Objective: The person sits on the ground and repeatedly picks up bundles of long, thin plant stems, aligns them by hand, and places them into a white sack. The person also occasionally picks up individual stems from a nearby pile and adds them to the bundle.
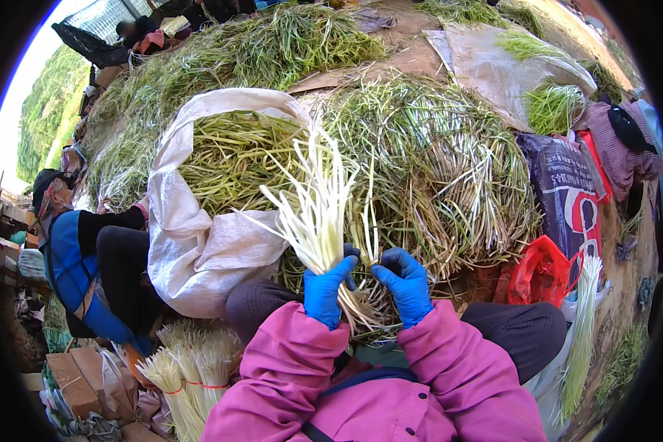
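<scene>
My left hand, in a blue glove, grips a bunch of white vegetable stalks. The stalks fan out above the fist, and their lower ends hang below it. My right hand, gloved the same way, pinches the lower end of a thin pale stalk just right of the bunch. The two hands are close together over my lap, fingertips slightly apart. Behind them lies a broad heap of green and straw-coloured stalks.
An open white woven sack holding yellow-green leaves stands at left, beside a person in blue. Banded white bundles stand at lower left. At right are a red plastic bag, a printed sack and a long pale bundle.
</scene>
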The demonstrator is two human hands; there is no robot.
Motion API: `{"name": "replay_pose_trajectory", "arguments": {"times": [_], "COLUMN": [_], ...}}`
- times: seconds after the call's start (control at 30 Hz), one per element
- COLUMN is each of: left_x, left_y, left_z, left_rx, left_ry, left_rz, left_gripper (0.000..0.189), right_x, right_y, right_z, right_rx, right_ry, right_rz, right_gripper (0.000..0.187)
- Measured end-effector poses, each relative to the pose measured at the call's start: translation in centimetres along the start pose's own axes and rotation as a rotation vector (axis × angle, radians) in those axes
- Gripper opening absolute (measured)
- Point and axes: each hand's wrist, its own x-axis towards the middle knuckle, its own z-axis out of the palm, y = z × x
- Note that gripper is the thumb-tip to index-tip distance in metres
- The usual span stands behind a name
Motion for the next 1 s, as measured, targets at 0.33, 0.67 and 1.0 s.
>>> {"name": "replay_pose_trajectory", "arguments": {"times": [0.33, 0.67, 1.0], "left_x": [-0.1, 0.0, -0.5], "left_y": [-0.7, -0.7, -0.9], "left_z": [0.7, 1.1, 1.4], "left_rx": [0.056, 0.020, 0.071], "left_ry": [0.011, 0.020, -0.028], "left_rz": [0.014, 0.091, 0.138], "left_gripper": [0.027, 0.033, 0.033], "right_x": [0.5, 1.8, 2.5], "right_y": [0.5, -3.4, -2.6], "right_z": [-0.9, -1.3, 0.1], "right_rx": [-0.035, -0.485, -0.249], "right_ry": [0.054, 0.062, -0.183], "right_rz": [0.032, -0.247, 0.164], "right_gripper": [0.010, 0.017, 0.028]}}
